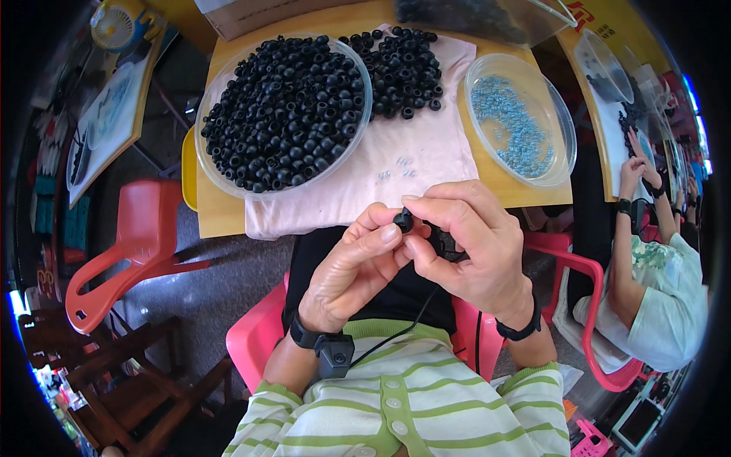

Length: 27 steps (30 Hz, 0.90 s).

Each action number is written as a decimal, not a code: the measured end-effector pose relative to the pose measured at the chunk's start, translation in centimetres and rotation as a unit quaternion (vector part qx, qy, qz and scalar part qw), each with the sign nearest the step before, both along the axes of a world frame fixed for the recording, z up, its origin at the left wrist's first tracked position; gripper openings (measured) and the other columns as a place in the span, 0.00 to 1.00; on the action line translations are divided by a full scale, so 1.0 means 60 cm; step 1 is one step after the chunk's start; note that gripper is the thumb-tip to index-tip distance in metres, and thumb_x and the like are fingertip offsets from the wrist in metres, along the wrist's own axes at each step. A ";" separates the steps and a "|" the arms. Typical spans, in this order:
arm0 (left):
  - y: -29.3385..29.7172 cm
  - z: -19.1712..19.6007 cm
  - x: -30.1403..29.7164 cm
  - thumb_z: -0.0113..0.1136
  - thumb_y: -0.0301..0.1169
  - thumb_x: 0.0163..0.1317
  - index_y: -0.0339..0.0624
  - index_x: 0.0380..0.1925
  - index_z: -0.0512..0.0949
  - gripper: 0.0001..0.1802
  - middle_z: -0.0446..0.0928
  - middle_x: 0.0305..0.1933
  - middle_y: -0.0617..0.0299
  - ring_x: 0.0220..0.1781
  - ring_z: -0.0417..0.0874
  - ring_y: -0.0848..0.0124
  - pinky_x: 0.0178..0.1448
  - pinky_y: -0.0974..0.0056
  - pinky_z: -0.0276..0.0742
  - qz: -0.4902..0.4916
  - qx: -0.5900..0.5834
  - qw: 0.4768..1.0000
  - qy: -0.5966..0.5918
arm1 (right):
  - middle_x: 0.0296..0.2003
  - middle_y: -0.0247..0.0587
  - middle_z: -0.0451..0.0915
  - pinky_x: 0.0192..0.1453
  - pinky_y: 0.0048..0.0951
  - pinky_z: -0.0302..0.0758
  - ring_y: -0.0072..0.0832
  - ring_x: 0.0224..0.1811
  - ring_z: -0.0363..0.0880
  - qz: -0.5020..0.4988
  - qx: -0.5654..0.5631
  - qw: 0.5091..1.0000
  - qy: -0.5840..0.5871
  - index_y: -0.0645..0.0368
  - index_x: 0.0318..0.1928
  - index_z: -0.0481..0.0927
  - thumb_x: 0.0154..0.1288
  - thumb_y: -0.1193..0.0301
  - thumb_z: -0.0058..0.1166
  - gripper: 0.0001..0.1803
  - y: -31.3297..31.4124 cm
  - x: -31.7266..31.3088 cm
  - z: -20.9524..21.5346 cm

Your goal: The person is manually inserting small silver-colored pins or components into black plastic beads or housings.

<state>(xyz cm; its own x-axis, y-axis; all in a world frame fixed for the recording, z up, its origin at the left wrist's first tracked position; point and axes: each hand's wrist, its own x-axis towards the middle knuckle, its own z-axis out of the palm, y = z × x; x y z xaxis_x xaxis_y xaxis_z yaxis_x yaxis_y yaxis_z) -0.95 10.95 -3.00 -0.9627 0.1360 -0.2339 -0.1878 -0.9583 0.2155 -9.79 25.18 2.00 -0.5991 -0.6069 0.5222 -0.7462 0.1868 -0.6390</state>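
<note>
I see the left hand [339, 266] with its fingers [378, 241] pinched on a black bead [403, 222] at mid-frame, the right hand [481, 240] closed on it too. Upper left, a clear tub [368, 91] sits on the bench [221, 222].

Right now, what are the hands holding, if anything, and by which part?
A black bead, pinched on its outer side by the left hand; whether the right hand also grips it is unclear.

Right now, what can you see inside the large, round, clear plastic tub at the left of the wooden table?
A heap of small, round, black beads, many showing their holes, fills the tub. Deeper beads and the tub's floor are covered and cannot be seen.
</note>
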 end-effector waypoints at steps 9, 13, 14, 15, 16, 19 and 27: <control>0.009 0.017 0.004 0.59 0.23 0.65 0.41 0.43 0.79 0.07 0.81 0.44 0.64 0.47 0.80 0.76 0.58 0.68 0.76 0.011 -0.033 0.999 -0.016 | 0.34 0.43 0.77 0.34 0.30 0.78 0.37 0.33 0.79 0.043 0.004 0.994 0.098 0.65 0.37 0.78 0.44 0.80 0.63 0.16 0.001 -0.011 0.009; -0.001 0.027 0.006 0.59 0.23 0.65 0.42 0.41 0.79 0.06 0.81 0.45 0.63 0.49 0.80 0.75 0.60 0.67 0.74 0.010 -0.033 0.999 -0.037 | 0.32 0.40 0.74 0.33 0.31 0.76 0.35 0.32 0.75 0.072 0.002 0.993 0.098 0.63 0.31 0.74 0.48 0.77 0.62 0.10 -0.010 -0.010 0.017; -0.003 0.029 0.004 0.60 0.24 0.65 0.42 0.41 0.79 0.05 0.80 0.46 0.63 0.50 0.79 0.74 0.60 0.66 0.74 0.027 -0.048 0.997 -0.047 | 0.32 0.40 0.74 0.33 0.31 0.76 0.35 0.32 0.75 0.065 0.000 0.991 0.115 0.63 0.31 0.74 0.48 0.77 0.62 0.10 -0.015 -0.014 0.023; -0.005 0.028 0.004 0.59 0.25 0.66 0.42 0.42 0.78 0.06 0.80 0.46 0.63 0.51 0.79 0.73 0.61 0.65 0.74 0.045 -0.052 0.997 -0.038 | 0.33 0.39 0.76 0.33 0.30 0.77 0.34 0.32 0.78 0.054 0.025 0.993 0.099 0.62 0.33 0.76 0.47 0.78 0.63 0.12 -0.020 -0.015 0.027; -0.007 0.027 -0.001 0.58 0.27 0.67 0.42 0.43 0.78 0.06 0.80 0.46 0.62 0.52 0.79 0.71 0.61 0.64 0.73 0.063 -0.057 0.996 -0.030 | 0.33 0.39 0.79 0.33 0.29 0.79 0.33 0.32 0.80 0.043 0.048 0.995 0.081 0.62 0.35 0.78 0.45 0.79 0.65 0.13 -0.025 -0.018 0.032; -0.016 0.033 -0.016 0.55 0.32 0.70 0.40 0.46 0.76 0.09 0.80 0.46 0.58 0.51 0.80 0.68 0.60 0.62 0.75 0.146 -0.123 0.981 0.025 | 0.34 0.37 0.80 0.32 0.28 0.77 0.31 0.32 0.80 -0.005 0.071 0.994 0.079 0.59 0.36 0.79 0.50 0.75 0.65 0.11 -0.044 -0.054 0.078; -0.034 0.052 -0.012 0.51 0.31 0.71 0.34 0.42 0.75 0.10 0.80 0.38 0.52 0.41 0.83 0.64 0.50 0.61 0.79 0.166 -0.259 0.950 0.055 | 0.30 0.48 0.84 0.42 0.39 0.77 0.43 0.35 0.84 -0.281 0.032 0.955 0.088 0.61 0.37 0.85 0.61 0.61 0.59 0.15 -0.077 -0.315 0.169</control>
<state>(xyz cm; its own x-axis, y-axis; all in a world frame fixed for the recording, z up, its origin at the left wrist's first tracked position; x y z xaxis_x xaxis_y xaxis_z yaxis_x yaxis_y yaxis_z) -1.68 8.89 0.09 -0.9552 -0.2846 -0.0817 0.1572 -0.7212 0.6747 -28.72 20.58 12.14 -0.7462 -0.2491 0.6173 -0.6109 0.6248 -0.4863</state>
